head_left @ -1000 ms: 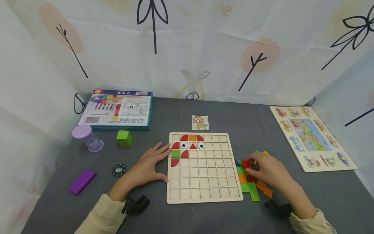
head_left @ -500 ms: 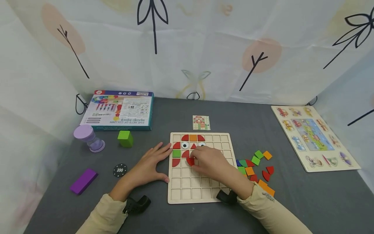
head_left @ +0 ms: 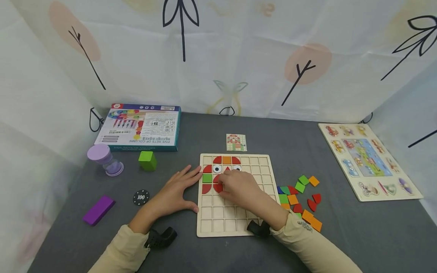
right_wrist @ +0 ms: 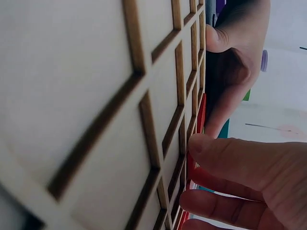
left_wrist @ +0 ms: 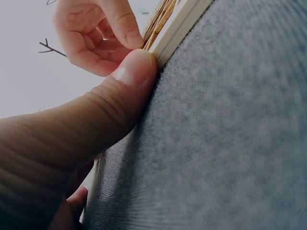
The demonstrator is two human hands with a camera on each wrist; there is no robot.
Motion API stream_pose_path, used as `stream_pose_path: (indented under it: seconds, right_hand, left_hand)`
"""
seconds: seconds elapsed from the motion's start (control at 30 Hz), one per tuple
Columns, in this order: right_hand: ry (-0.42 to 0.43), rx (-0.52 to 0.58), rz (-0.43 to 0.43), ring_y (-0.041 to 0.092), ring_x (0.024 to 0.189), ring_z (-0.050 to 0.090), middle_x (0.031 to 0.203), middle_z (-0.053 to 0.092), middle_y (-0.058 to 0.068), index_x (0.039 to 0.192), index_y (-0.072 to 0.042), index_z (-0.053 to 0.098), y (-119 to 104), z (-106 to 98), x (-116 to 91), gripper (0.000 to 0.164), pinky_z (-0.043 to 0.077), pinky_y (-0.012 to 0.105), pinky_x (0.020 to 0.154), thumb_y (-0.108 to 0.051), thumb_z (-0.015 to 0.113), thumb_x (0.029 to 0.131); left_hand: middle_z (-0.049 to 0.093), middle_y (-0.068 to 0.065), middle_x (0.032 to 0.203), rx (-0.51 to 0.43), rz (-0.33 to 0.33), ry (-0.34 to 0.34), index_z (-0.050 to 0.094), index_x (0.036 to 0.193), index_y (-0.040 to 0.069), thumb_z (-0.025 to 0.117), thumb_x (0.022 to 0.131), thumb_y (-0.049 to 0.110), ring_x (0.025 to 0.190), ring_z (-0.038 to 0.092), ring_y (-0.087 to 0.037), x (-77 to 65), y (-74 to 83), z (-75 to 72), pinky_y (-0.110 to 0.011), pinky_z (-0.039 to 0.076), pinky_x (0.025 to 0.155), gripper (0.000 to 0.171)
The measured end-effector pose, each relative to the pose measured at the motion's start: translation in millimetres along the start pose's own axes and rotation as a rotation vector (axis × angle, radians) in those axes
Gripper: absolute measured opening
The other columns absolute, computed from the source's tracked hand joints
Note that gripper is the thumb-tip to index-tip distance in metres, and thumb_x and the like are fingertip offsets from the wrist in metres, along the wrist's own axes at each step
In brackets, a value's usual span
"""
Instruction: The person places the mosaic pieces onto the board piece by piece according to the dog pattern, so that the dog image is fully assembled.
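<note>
A pale wooden grid board [head_left: 212, 226] lies in front of the person. The left hand [head_left: 175, 192] rests along its left side with fingers spread; in the left wrist view its thumb [left_wrist: 136, 69] touches the board's edge. The right hand [head_left: 246, 191] is over the board's upper middle, its thumb and finger pinching a red quarter-circle tile [head_left: 217, 188] at a grid cell. The right wrist view shows this tile [right_wrist: 190, 166] between thumb and finger. Red quarter circles, an orange square [head_left: 227, 160], a green square [head_left: 207, 178] and eye tiles [head_left: 217, 169] sit in upper cells.
Loose coloured tiles [head_left: 292, 200] lie right of the board. A picture card [head_left: 236, 142] is behind it. On the left are a boxed set [head_left: 138, 129], purple hourglass-shaped object [head_left: 110, 163], green block [head_left: 147, 161], purple block [head_left: 99, 210] and black "100" disc [head_left: 141, 197]. A picture puzzle [head_left: 368, 163] lies far right.
The right hand has gone from the loose tiles to the board with a red quarter-circle tile, which now lines up with a cell beneath another red tile. The left hand has stayed at the edge.
</note>
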State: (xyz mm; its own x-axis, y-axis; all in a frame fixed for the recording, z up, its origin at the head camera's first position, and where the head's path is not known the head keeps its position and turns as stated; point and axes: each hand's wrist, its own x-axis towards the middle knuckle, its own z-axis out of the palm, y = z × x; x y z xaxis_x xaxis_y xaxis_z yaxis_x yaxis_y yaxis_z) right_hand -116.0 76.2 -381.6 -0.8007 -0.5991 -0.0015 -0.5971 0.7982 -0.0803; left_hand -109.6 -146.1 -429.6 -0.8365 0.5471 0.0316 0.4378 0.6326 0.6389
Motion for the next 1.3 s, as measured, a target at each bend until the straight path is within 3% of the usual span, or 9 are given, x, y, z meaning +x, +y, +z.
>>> stream_pose_path:
  seconds: [0.23,0.33,0.53,0.8,1.07,1.3]
  right_hand:
    - [-0.03,0.05,0.044,0.01,0.074,0.056,0.087,0.063,-0.006,0.099,-0.019,0.065,2,-5,-2,0.027,0.047,0.026,0.061,-0.03,0.07,0.074]
    - [-0.002,0.089,0.085,0.008,0.072,0.054,0.085,0.062,-0.007,0.097,-0.02,0.064,13,-13,-10,0.027,0.044,0.024,0.057,-0.03,0.072,0.073]
    - [0.103,0.105,0.169,0.009,0.065,0.051,0.085,0.06,-0.003,0.097,-0.016,0.064,63,-27,-49,0.026,0.038,0.021,0.048,-0.023,0.072,0.074]
    - [0.082,0.1,0.31,0.019,0.076,0.058,0.094,0.059,0.004,0.1,-0.01,0.064,121,-28,-111,0.027,0.047,0.03,0.055,-0.016,0.071,0.074]
    - [0.048,0.111,0.406,0.016,0.071,0.053,0.094,0.058,0.005,0.1,-0.01,0.064,145,-26,-153,0.027,0.043,0.028,0.055,-0.015,0.071,0.074]
    - [0.008,0.152,0.442,0.012,0.066,0.048,0.092,0.058,0.006,0.099,-0.008,0.065,150,-26,-166,0.028,0.041,0.027,0.055,-0.013,0.072,0.072]
  left_hand:
    - [0.02,0.003,0.147,-0.006,0.0,0.001,0.031,0.139,0.015,0.078,0.056,0.046,0.136,0.007,-0.026,0.5,2.0,0.0,-0.053,0.009,0.105,0.101]
    - [0.02,0.002,0.147,-0.003,0.0,0.003,0.03,0.14,0.015,0.078,0.056,0.045,0.136,0.007,-0.026,0.3,1.4,0.6,-0.053,0.009,0.105,0.101]
    - [0.019,0.002,0.147,-0.003,0.005,0.003,0.029,0.14,0.015,0.078,0.056,0.045,0.136,0.006,-0.026,-0.2,0.1,1.0,-0.052,0.009,0.106,0.102]
    - [0.019,0.0,0.147,-0.006,0.0,-0.001,0.03,0.14,0.013,0.078,0.056,0.043,0.136,0.007,-0.027,0.0,1.9,-0.2,-0.052,0.008,0.106,0.101]
    - [0.019,0.002,0.147,-0.004,0.014,-0.003,0.03,0.14,0.014,0.077,0.056,0.046,0.136,0.007,-0.027,3.8,1.3,3.0,-0.052,0.008,0.106,0.101]
    - [0.021,0.0,0.147,0.017,0.017,0.005,0.03,0.14,0.013,0.077,0.055,0.047,0.136,0.008,-0.029,2.1,-0.5,2.9,-0.053,0.009,0.105,0.102]
